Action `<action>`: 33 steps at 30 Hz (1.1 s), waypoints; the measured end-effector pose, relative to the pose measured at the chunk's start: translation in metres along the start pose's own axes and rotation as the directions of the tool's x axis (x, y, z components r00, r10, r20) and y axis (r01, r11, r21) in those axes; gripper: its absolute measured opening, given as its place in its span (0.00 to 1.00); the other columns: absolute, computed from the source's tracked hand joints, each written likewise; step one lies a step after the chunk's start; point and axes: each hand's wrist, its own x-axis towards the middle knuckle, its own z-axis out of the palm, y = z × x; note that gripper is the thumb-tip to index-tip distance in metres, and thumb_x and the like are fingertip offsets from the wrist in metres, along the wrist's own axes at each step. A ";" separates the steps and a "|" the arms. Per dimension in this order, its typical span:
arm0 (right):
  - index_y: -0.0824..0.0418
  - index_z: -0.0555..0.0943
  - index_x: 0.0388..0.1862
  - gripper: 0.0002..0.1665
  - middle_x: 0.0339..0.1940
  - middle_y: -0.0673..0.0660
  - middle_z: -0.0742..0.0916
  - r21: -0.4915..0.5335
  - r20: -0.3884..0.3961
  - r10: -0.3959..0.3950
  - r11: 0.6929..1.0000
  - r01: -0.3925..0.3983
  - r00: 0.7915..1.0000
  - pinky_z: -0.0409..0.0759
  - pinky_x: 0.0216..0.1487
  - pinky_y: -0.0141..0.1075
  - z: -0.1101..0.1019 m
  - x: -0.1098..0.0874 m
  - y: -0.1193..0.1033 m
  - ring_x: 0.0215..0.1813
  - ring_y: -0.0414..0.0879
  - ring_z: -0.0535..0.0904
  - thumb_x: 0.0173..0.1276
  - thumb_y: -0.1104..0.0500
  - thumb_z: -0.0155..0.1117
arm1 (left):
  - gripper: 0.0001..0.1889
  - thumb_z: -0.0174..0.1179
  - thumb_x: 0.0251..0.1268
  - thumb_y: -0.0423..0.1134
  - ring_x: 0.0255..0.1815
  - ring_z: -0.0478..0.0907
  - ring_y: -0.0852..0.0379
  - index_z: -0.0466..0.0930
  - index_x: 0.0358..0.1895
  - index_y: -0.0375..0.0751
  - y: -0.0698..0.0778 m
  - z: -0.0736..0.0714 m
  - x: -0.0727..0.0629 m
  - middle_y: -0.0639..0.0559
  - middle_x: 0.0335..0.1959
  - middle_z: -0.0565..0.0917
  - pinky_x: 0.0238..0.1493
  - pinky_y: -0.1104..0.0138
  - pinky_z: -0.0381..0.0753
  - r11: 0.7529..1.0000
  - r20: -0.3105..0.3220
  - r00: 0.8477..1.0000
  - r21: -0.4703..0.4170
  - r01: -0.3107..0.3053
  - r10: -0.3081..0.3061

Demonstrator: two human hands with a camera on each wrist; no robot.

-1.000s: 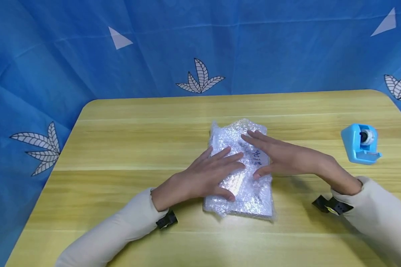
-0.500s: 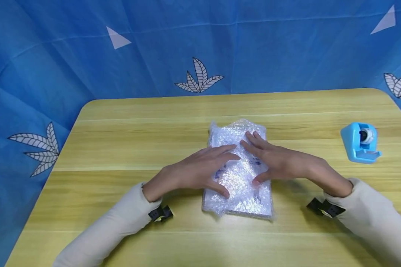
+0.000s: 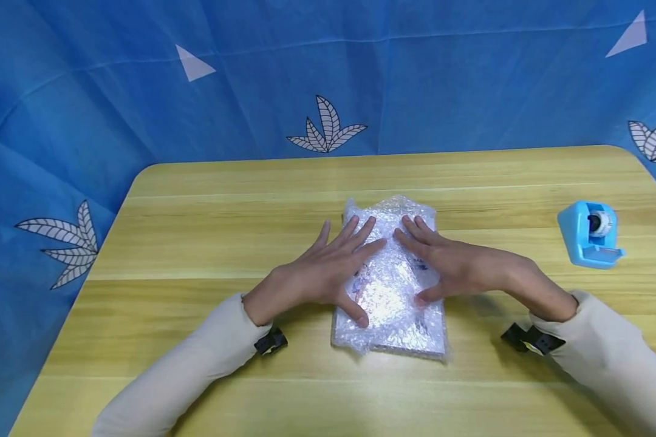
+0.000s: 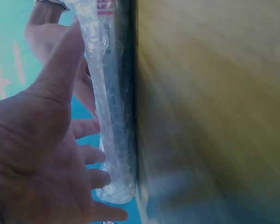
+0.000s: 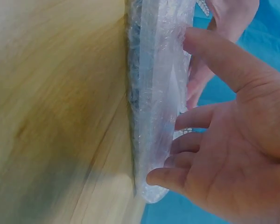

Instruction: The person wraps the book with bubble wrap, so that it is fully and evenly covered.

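Note:
A flat rectangular package in clear bubble wrap [image 3: 399, 328] lies on the wooden table, with dark print showing faintly through the plastic. My left hand [image 3: 328, 270] is spread over its left side, fingers straight and apart. From the right, my right hand [image 3: 459, 264] rests on the wrap with fingers extended and the thumb lower down. In the left wrist view the package edge [image 4: 119, 107] runs beside the fingers of the left hand [image 4: 42, 154]. The right wrist view has the fingertips and thumb of the right hand [image 5: 233, 140] against the wrap [image 5: 154, 93].
A light blue tape dispenser [image 3: 590, 237] with a roll stands at the right of the table [image 3: 208, 230]. Behind the table's far edge hangs a blue cloth [image 3: 251, 79] with white leaf and triangle patterns. Dark wrist devices sit under both sleeves.
The left hand drew back slightly and its fingers came together, then it spread them again farther up the wrap. The right hand shifted slightly leftward. The package stays in place.

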 end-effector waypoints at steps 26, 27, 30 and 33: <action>0.59 0.46 0.87 0.61 0.87 0.63 0.47 0.146 -0.148 -0.042 0.987 0.064 0.988 0.51 0.75 0.69 0.003 -0.029 0.001 0.85 0.65 0.36 0.70 0.43 0.72 | 0.70 0.76 0.48 0.69 0.82 0.15 0.48 0.37 0.87 0.50 0.003 -0.001 0.004 0.46 0.85 0.24 0.78 0.37 0.28 0.999 0.055 0.998 0.045 0.030 -0.033; 0.59 0.46 0.87 0.60 0.87 0.62 0.47 0.138 -0.160 -0.044 0.988 0.066 0.986 0.52 0.75 0.69 0.004 -0.031 0.001 0.85 0.65 0.37 0.71 0.43 0.71 | 0.70 0.76 0.47 0.69 0.82 0.15 0.47 0.37 0.87 0.50 0.003 0.000 0.005 0.46 0.85 0.25 0.78 0.37 0.28 0.999 0.053 0.998 0.045 0.029 -0.031; 0.60 0.48 0.87 0.56 0.87 0.63 0.49 0.120 -0.200 -0.051 0.990 0.076 0.978 0.54 0.74 0.71 0.008 -0.038 0.003 0.85 0.66 0.39 0.74 0.47 0.69 | 0.71 0.76 0.47 0.69 0.82 0.16 0.47 0.38 0.87 0.50 0.002 0.000 0.004 0.46 0.85 0.25 0.78 0.36 0.29 0.999 0.048 0.998 0.040 0.027 -0.029; 0.60 0.49 0.87 0.53 0.87 0.63 0.50 0.111 -0.244 -0.040 0.992 0.069 0.969 0.56 0.73 0.71 0.013 -0.043 0.007 0.85 0.65 0.41 0.75 0.49 0.68 | 0.71 0.77 0.46 0.69 0.83 0.16 0.46 0.38 0.87 0.50 0.002 0.000 0.004 0.45 0.85 0.26 0.78 0.36 0.30 0.999 0.046 0.999 0.039 0.026 -0.027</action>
